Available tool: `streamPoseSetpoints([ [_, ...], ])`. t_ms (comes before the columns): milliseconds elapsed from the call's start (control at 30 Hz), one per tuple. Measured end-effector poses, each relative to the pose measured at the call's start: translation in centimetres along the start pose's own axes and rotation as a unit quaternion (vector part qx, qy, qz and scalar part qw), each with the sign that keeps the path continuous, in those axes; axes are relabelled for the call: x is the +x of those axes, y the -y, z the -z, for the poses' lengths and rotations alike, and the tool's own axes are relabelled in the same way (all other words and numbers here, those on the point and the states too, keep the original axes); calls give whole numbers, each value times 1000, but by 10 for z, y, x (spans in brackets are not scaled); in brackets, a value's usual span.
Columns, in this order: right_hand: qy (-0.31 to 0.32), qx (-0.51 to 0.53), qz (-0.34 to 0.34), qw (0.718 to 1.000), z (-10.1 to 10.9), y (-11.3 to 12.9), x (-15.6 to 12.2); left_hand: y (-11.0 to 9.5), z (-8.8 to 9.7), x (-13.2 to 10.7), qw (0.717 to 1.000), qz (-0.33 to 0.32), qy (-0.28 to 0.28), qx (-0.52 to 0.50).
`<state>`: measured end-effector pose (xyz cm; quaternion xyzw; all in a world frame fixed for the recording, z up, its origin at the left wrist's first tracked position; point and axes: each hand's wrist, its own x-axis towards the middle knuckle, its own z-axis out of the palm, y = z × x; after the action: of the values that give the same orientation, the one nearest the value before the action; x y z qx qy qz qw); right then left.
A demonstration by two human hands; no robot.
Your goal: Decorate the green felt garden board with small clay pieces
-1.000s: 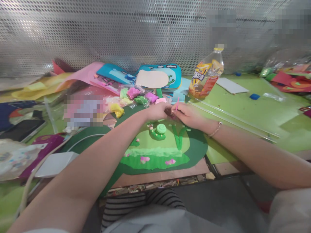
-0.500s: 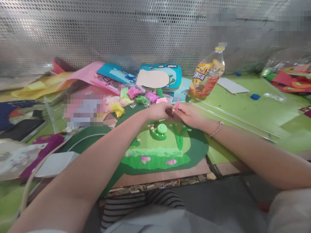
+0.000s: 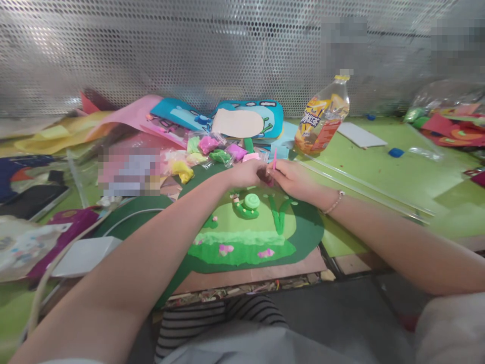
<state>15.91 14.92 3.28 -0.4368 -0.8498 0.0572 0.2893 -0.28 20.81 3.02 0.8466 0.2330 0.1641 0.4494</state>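
Observation:
My right hand [image 3: 291, 177] pinches a thin pink stick [image 3: 275, 155], which points upward between thumb and fingers. Close against it, my left hand [image 3: 248, 173] is curled, and whatever its fingertips hold is hidden. Both hands are above the upper part of a dark green paper board [image 3: 312, 222] with a lighter green oval. On the board below them are a green clay snail [image 3: 251, 202] with a spiral shell and a V of green clay stems [image 3: 279, 222]. A strip of green clay grass [image 3: 242, 253] with pink patches runs along the bottom.
Behind my hands lie small bags of coloured clay [image 3: 208, 145] and a yellow clay lump [image 3: 182, 172]. A drink bottle [image 3: 322, 121] stands at the back right, near clear rods [image 3: 371, 189]. To the left are a phone [image 3: 36, 201], a white box [image 3: 85, 257] and a cable [image 3: 49, 283].
Both hands stay together in nearly the same place, the right one still on the pink stick. The view has shifted very slightly.

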Motion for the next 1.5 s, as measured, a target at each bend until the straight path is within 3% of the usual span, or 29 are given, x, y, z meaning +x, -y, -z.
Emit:
streamPoseSetpoints([
  [400,7,12,-2,1000,0,1,0,-2,0,0,1000,-1,-1,5],
  [733,-51,61,-7,997,10,6,-6,3,2,-3,1000,-7,3,11],
  [933,-48,119,16,992,18,5,-11,2,5,-5,1000,-2,-16,11],
  [1167,-69,312,-80,944,19,-9,-10,3,2,-2,995,-4,-95,35],
  [1300,-32,341,-146,928,17,-18,-6,10,0,-1,994,3,-90,69],
  [1500,-16,350,-155,924,13,-22,-5,17,-1,0,993,8,-80,90],
])
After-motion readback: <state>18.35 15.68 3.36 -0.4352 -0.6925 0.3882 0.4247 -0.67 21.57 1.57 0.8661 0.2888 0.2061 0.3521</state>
